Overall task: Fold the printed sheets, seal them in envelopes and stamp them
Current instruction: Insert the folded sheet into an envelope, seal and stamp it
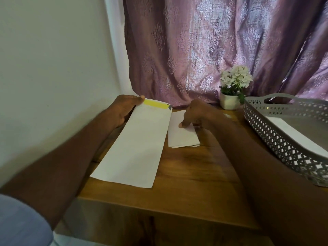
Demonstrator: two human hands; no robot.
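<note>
Head camera looks down on a wood-grain table (pixel 186 174), smooth and brown, set against a pale wall and a mauve curtain (pixel 204 47) with a raised damask pattern. A long white envelope (pixel 136 144), matte and flat, lies slanted on the wood; its open flap carries a glossy yellow adhesive strip (pixel 154 104) ending in a small grey tab. The left hand (pixel 122 110) holds the envelope's far end, thumb tip pressed on the flap just beside the yellow strip, the other fingers curled under the paper's edge. Right of that thumb, just past the envelope's long side, sits the folded sheet (pixel 182 134), a narrow white wad with layered edges showing at its near end. The right hand (pixel 195 114) hovers bent over it, fingers curled, thumb and fingertips pinching its far part. Beyond those fingers stands a white pot of pale flowers (pixel 232 86). Farther right, a grey plastic tray (pixel 284 139) with lattice-cut walls holds more white paper (pixel 294 134).
</note>
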